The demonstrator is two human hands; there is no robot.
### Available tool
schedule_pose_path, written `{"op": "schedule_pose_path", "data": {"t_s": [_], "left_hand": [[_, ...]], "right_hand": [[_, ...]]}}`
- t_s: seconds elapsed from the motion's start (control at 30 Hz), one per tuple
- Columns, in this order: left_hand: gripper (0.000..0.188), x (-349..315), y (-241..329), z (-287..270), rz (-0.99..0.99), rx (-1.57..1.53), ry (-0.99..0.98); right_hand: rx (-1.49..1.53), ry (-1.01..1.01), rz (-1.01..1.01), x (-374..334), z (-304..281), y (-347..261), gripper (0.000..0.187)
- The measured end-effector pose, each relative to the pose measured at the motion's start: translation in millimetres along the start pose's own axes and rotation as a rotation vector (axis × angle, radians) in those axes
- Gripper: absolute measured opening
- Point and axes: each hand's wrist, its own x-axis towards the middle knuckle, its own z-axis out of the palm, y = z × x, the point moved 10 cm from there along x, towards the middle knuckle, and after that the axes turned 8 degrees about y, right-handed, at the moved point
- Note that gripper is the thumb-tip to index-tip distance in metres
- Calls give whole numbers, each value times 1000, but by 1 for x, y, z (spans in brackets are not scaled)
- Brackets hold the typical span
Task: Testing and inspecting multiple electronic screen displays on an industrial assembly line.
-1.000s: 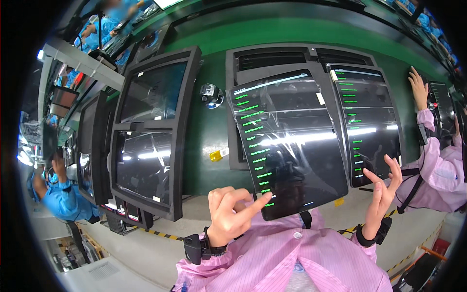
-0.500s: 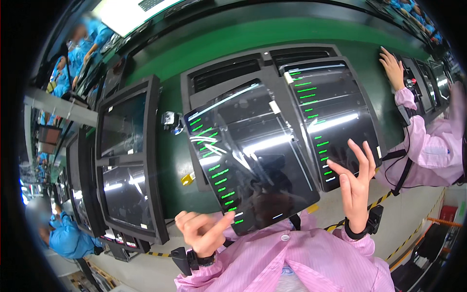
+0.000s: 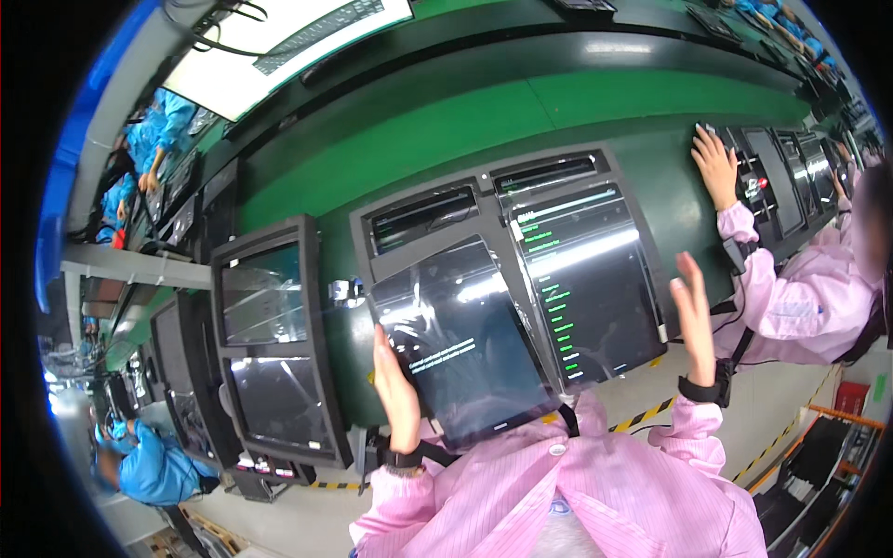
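Note:
Two black tablets lie side by side in front of me, on a dark foam tray (image 3: pixel 486 206). The left tablet (image 3: pixel 470 391) is tilted and its screen carries two short lines of pale text. A column of green lines runs down the screen of the right tablet (image 3: pixel 609 307). My left hand (image 3: pixel 398 395) is at the left edge of the left tablet, fingers stretched out along it; whether it presses on the edge I cannot tell. Just off the right edge of the right tablet, my right hand (image 3: pixel 693 321) is raised, fingers extended, holding nothing.
Another foam tray (image 3: pixel 312 279) with two dark screens stands left. Between the trays lies a small silver-and-black piece (image 3: pixel 346 292) on the green bench (image 3: pixel 446 121). At right, a co-worker's hand (image 3: pixel 716 167) rests near more devices. A bright screen (image 3: pixel 279 56) hangs upper left.
The left tablet's green list has given way to two text lines. My left hand went from pointing at its lower corner to its left edge; my right hand moved off the right tablet.

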Motion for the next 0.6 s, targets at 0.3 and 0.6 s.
{"op": "schedule_pose_path", "data": {"t_s": [0.3, 0.6], "left_hand": [[61, 19, -24, 8, -150, 22, 49], [62, 13, -30, -2, -172, 19, 31]], "right_hand": [[-278, -215, -136, -17, 43, -21, 117], [-154, -245, -155, -7, 38, -14, 99]]}}
